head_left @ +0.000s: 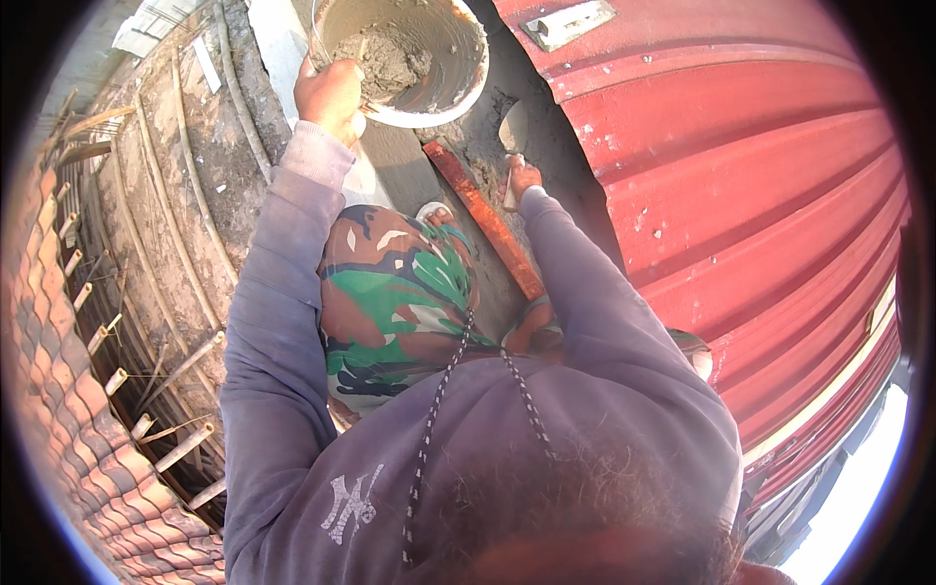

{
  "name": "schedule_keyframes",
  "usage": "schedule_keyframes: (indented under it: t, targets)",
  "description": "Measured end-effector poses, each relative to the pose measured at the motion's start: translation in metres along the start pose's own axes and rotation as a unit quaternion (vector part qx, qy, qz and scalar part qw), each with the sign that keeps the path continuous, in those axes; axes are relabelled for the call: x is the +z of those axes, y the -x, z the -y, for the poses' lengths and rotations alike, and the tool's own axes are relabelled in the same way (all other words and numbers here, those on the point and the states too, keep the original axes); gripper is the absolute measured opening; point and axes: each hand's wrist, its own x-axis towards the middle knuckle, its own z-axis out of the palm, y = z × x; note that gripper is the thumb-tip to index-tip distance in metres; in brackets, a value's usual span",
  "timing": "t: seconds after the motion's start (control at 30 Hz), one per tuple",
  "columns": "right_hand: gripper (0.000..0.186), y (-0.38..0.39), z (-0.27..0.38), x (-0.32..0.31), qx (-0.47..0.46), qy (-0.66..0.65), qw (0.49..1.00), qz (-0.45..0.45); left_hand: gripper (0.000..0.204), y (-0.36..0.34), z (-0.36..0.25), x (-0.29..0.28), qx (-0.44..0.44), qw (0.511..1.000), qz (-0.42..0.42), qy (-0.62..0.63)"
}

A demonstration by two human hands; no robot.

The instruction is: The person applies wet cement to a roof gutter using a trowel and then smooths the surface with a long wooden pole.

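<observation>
My left hand [329, 97] is closed at the left side of a bucket [472, 73] of wet grey mortar [395, 68], gripping its rim or handle. My right hand [522, 180] holds a trowel, its metal blade [512, 127] low over the mortar-covered strip [468, 127] beside the bucket. A long orange-red bar [483, 219] lies diagonally between my hands, below the bucket. My sandalled foot [437, 216] stands just left of that bar.
Red corrugated roofing [741, 205] spans the right, with a white-topped float [568, 24] on it. At left are a rough slope [146, 214] with long thin poles, cane ends [180, 448] sticking out, and curved clay tiles [88, 419] along the edge.
</observation>
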Motion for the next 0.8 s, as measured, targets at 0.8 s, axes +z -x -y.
schedule_keyframes:
  t: [0.8]
  targets:
    - [0.053,0.164,0.044,-0.034,-0.314,0.395,0.864,-0.001,0.049,-0.009,0.013,-0.002,0.142,0.988,0.042,-0.036]
